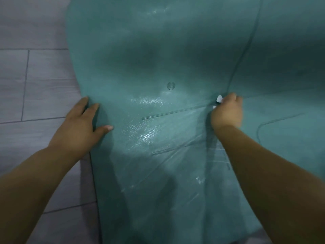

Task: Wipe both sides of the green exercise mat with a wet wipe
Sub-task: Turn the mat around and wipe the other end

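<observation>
A: Where's everything?

B: The green foam exercise mat lies spread on the grey tiled floor. The left hand rests on the mat's edge with its fingers straight and its thumb out. The right hand is curled around a crumpled white wet wipe, pressing it onto the mat.

A: Risks?

B: The near surface gleams wet, so I'd guess the bracing hand could slide. The wipe is bunched small, so it may leave strips unwiped, and the underside is likely not yet done.
</observation>
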Available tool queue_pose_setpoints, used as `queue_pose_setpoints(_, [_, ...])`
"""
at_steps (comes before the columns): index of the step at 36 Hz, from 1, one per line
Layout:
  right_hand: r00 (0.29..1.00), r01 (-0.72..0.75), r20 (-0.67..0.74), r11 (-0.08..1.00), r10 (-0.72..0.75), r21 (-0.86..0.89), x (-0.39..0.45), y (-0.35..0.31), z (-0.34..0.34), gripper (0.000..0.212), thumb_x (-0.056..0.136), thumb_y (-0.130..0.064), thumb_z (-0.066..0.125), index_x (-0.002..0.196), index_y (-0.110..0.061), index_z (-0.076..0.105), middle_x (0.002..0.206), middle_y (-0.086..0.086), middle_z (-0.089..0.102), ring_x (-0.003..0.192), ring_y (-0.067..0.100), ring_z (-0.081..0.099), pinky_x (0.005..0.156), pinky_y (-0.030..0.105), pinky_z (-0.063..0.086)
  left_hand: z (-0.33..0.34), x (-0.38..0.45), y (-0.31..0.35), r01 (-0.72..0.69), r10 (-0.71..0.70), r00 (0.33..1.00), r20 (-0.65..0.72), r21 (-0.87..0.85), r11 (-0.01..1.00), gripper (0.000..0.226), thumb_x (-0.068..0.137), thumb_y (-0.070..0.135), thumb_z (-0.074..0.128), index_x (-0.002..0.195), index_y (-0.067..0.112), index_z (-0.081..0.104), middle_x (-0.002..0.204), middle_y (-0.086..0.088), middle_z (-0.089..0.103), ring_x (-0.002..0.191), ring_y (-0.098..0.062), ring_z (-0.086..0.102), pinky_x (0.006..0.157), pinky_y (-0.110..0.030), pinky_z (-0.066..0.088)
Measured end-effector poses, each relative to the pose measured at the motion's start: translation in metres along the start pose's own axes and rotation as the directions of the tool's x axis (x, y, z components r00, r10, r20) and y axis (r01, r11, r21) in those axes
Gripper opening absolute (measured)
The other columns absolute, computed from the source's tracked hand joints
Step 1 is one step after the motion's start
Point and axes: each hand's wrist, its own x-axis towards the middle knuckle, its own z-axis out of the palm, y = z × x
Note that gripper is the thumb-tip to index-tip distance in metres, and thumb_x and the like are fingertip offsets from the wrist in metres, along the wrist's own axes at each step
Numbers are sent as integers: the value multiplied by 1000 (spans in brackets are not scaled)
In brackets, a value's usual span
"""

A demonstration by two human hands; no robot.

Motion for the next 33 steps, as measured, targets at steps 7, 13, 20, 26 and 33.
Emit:
queue_pose_setpoints(7, [741, 641, 275, 767, -612, -20, -85, -99, 39, 34, 89, -13, 50, 123, -11, 47, 130, 10, 40, 98, 33, 56, 74, 33, 40, 0, 6, -5, -30, 30, 999, -30, 3, 1000, 67, 87, 34, 63, 143, 7, 38, 155, -12, 21, 143, -28, 17, 118, -36, 15])
queue_pose_setpoints(13, [42, 927, 427, 195, -903, 320, -120, -79, 41, 26, 67, 0, 71, 93, 1, 63, 90, 21, 57, 52, 35, 56, 40, 29, 38, -8, 8, -23, -99, 96, 992, -80, -31, 995, 57, 87, 21, 65, 137, 2, 45, 151, -9, 33, 139, -26, 30, 114, -26, 16])
queue_pose_setpoints(20, [927, 375, 12, 926, -375, -46, -7, -29, 19, 21, 90, -10, 52, 108, -4, 61, 125, 16, 47, 95, 40, 56, 78, 37, 42, -5, 6, -28, -120, 111, 986, -128, -60, 991, 52, 88, 15, 64, 134, -1, 48, 148, -14, 36, 137, -30, 33, 111, -21, 14])
queue_pose_setpoints(26, [892, 439, 122, 899, -434, -11, -74, -89, 49, 30, 88, -14, 54, 117, -9, 55, 128, 12, 44, 93, 33, 58, 78, 34, 44, -11, 10, -38, -158, 159, 984, -77, 23, 987, 50, 88, 15, 64, 133, -1, 50, 145, -16, 41, 134, -34, 38, 114, -32, 20])
queue_pose_setpoints(33, [-35, 947, 273, 55, -961, 316, -165, -111, 60, 17, 67, -8, 67, 82, -1, 67, 83, 18, 59, 45, 29, 53, 34, 25, 37, -21, 12, -41, -187, 188, 981, -51, 28, 982, 50, 79, 8, 74, 124, -6, 57, 135, -23, 50, 125, -39, 48, 109, -31, 24])
